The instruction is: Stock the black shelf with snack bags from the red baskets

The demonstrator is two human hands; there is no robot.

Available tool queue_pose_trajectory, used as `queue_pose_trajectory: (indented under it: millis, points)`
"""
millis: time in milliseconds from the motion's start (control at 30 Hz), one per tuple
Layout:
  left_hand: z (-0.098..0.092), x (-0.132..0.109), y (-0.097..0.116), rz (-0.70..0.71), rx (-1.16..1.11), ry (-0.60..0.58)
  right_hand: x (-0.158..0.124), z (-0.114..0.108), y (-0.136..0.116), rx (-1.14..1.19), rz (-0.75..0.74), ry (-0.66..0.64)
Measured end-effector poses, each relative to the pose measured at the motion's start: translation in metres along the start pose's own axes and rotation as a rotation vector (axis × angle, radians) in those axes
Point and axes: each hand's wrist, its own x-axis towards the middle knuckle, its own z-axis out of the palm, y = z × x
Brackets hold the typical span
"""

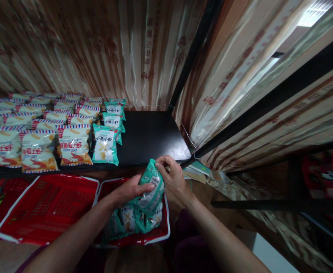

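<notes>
Both my hands hold one teal snack bag (152, 189) above a red basket. My left hand (133, 189) grips its left side, thumb across the printed back. At the upper corner, my right hand (170, 172) pinches the bag's edge between thumb and fingers. Below it, more teal snack bags (128, 220) lie in the red basket (168, 220) with a white rim. On the black shelf (152, 132) stands a column of teal bags (105, 146), upright one behind another, to the left of my hands.
Rows of white and orange snack bags (38, 149) fill the shelf's left part. Another red basket (61, 204) sits at the left. Black posts (194, 57) rise before patterned curtains (143, 49). A white box (271, 254) stands low at the right, near a rack with red packages (325, 174).
</notes>
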Motion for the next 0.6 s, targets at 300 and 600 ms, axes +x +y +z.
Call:
queue_pose_trajectory:
  millis: [300, 600]
  points:
    - [0.007, -0.001, 0.021, 0.037, -0.375, 0.201, 0.002, -0.007, -0.008, 0.514, 0.322, 0.116]
    - [0.016, 0.007, 0.022, -0.005, -0.49, 0.19, -0.001, -0.011, -0.008, 0.632, 0.401, 0.074]
